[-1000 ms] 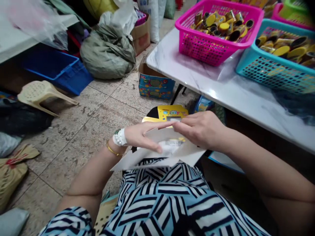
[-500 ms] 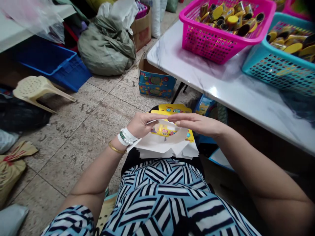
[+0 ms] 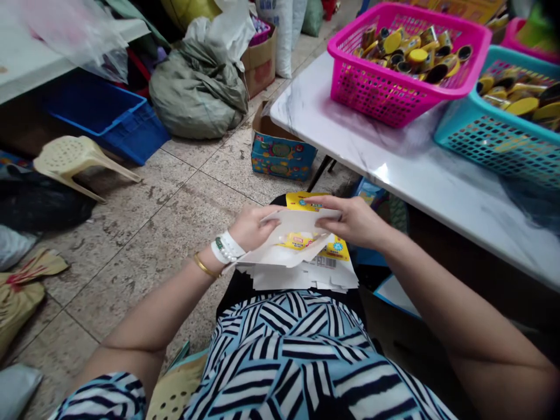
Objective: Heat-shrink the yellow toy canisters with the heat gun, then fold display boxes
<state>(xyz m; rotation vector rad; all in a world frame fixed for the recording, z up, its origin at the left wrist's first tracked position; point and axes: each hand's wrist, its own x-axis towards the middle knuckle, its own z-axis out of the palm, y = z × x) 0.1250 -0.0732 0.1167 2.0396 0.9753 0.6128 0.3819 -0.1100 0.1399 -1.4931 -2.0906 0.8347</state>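
A printed cardboard box blank [image 3: 291, 219], white inner side up, is held over my lap, with a cut-out window in its middle. My left hand [image 3: 254, 228] is closed on its left edge, thumb on top. At the right edge, my right hand [image 3: 354, 220] pinches the card between its thumb and fingers. Yellow print shows through the window. Beneath lies a stack of yellow printed box blanks [image 3: 336, 249] on my thighs, their white edges fanned toward my body. The held blank hides much of that stack.
A marble-patterned table [image 3: 301, 108] stands ahead on the right. On it are a pink basket [image 3: 385, 102] and a turquoise basket [image 3: 490, 131] of yellow-capped containers. An open blue printed carton [image 3: 282, 160] stands on the floor, with a cream stool [image 3: 65, 154] and blue crate [image 3: 135, 131] at left.
My hands have drawn apart from nearly meeting fingertips. The right hand now grips the blank's right edge, and the blank looks opened out flatter. The view has shifted slightly.
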